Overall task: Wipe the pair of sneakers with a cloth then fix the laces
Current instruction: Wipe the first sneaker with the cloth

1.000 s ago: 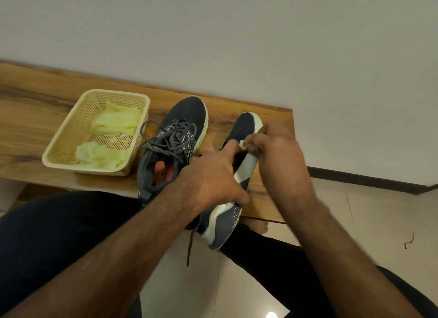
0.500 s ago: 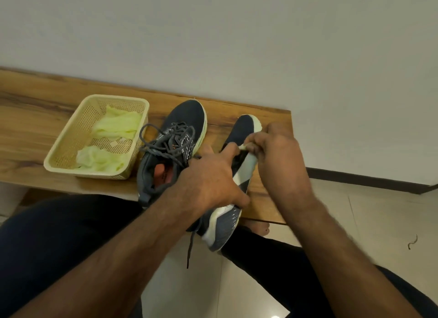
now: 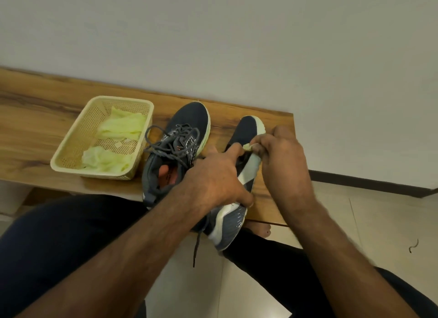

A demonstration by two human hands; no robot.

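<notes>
Sneakers, a dark pair, lay at the right end of the bench, against the wall. The held sneaker was turned on its side, sole toward my right, its long axis running from the heel (which overhung the bench's near edge above my lap) away to the toe near the wall. My left hand gripped this shoe at mid-length, fingers curled over the upper and forefinger stretched along it toward the toe. My right hand lay just right of the shoe and nearer the toe, fingertips closed in a pinch on a small wad of pale green cloth pressed at the edge of the forefoot sole. I judged the wiping stroke would follow the long axis, so the right hand was the better placed. One lace hung loose below the heel. The second sneaker stood upright just left, laces untied. Beside it a cream basket held more green cloths.
</notes>
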